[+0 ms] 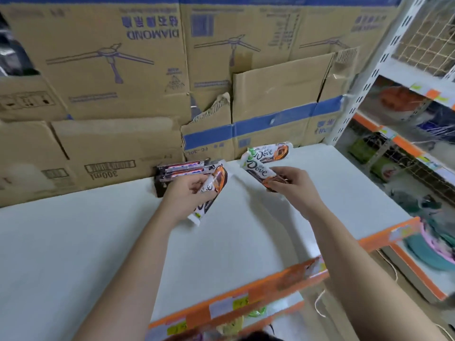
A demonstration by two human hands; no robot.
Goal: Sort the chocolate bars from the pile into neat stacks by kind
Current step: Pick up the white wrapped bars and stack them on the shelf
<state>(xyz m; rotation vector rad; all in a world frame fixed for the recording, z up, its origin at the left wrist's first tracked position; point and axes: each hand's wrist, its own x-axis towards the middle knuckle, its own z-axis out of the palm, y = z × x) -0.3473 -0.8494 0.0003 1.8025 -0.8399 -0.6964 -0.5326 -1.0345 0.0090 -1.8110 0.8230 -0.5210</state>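
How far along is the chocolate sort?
Done: a stack of dark-wrapped bars sits at the back of the white shelf against the cardboard boxes, and one white-and-orange Dove bar lies further right. In hand: the left hand grips a second white Dove bar, and the right hand a third white Dove bar. Left: both held bars need stacking; no loose pile shows.
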